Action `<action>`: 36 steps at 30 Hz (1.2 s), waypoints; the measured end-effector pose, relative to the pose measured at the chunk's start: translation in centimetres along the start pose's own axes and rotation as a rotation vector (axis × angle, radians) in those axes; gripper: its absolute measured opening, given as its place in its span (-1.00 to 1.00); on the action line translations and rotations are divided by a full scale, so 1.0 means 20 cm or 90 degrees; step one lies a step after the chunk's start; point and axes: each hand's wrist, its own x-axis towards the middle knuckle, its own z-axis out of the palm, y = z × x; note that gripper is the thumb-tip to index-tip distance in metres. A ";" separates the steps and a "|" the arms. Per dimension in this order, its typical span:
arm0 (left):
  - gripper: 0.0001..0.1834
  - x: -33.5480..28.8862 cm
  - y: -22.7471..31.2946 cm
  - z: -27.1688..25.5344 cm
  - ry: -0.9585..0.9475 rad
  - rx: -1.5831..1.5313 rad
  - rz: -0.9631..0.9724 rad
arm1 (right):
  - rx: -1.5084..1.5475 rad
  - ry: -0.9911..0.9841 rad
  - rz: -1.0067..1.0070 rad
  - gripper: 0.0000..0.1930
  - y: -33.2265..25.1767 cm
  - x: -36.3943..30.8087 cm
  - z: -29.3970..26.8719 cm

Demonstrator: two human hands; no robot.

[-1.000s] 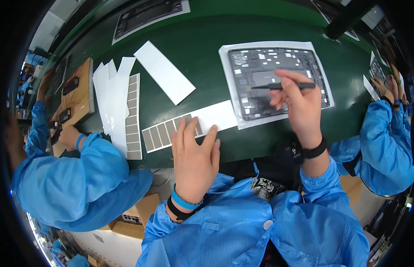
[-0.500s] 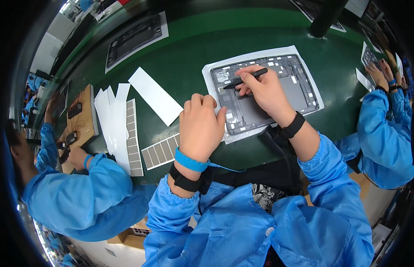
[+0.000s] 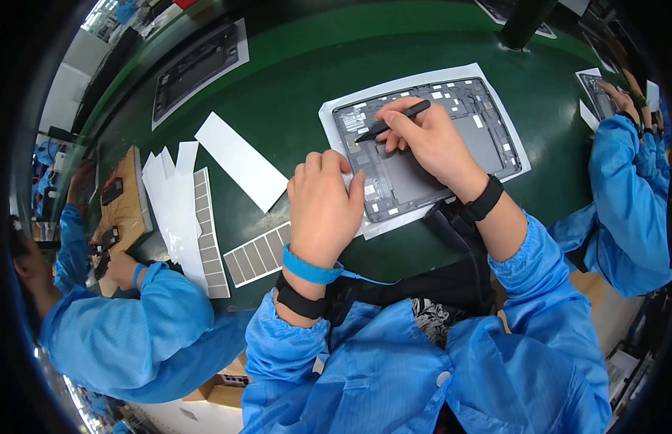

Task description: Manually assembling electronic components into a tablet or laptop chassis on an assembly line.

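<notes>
A grey tablet housing (image 3: 430,159) lies on a white backing sheet (image 3: 513,108), its frame dotted with small white pieces. My right hand (image 3: 431,141) pinches a slim black pen-shaped tool (image 3: 418,109). That tool's pointed tip is at the left part of the housing, over or touching a small square area; which, I cannot tell. At the housing's left edge rests my left hand (image 3: 325,199), fingers bent and thumb spread away from them against the rim. It grips nothing that I can see, though its fingertips are partly hidden.
Left of my left hand lie a grey label strip (image 3: 255,259), a blank white strip (image 3: 238,163), a stack of white sheets (image 3: 169,210) and a longer label strip (image 3: 211,249). Another housing (image 3: 195,69) lies far left. Co-workers in blue sleeves sit on both sides. A dark post (image 3: 525,27) stands behind.
The view has shifted slightly, so the left-hand items appear farther left. Both hands keep nearly the same pose, and the tool's tip stays at the left part of the housing.
</notes>
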 end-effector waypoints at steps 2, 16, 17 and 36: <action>-0.74 0.01 0.00 0.00 0.004 -0.017 0.003 | -0.010 -0.015 0.009 -0.77 -0.01 0.01 -0.01; -0.47 0.01 0.07 0.03 0.021 0.151 0.080 | -0.029 -0.046 0.032 -0.78 -0.02 0.04 -0.04; -0.47 0.02 0.09 0.04 0.022 0.154 0.080 | -0.043 -0.043 0.033 -0.79 -0.02 0.04 -0.04; -0.14 -0.69 -0.05 -0.23 -0.151 0.135 -0.063 | -0.041 -0.039 -0.065 -0.85 -0.06 -0.44 0.38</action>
